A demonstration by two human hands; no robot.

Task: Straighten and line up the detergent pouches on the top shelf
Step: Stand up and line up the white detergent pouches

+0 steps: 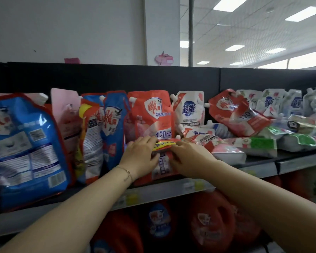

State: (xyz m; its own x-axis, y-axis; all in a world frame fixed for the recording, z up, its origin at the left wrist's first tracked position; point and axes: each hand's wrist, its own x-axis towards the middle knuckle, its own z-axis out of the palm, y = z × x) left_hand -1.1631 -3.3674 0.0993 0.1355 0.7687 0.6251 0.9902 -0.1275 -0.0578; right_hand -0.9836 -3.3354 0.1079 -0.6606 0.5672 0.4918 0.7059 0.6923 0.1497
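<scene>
A small red pouch with a yellow band (pixel 163 157) stands at the front of the top shelf (pixel 153 195). My left hand (pixel 140 157) grips its left side and my right hand (pixel 188 157) grips its right side, fingers curled over its top edge. Directly behind it a taller red pouch (pixel 150 114) stands upright. To the left, a blue pouch (pixel 113 128), a red and yellow pouch (pixel 90 139) and a large blue pouch (pixel 26 147) lean in a row. To the right, a white pouch (pixel 190 108) stands, and a red pouch (pixel 239 115) lies tilted.
Several white, pink and green pouches (pixel 263 145) lie flat in a heap on the right half of the shelf. A black back panel (pixel 117 77) runs behind. Red detergent bottles (pixel 210 225) stand on the shelf below.
</scene>
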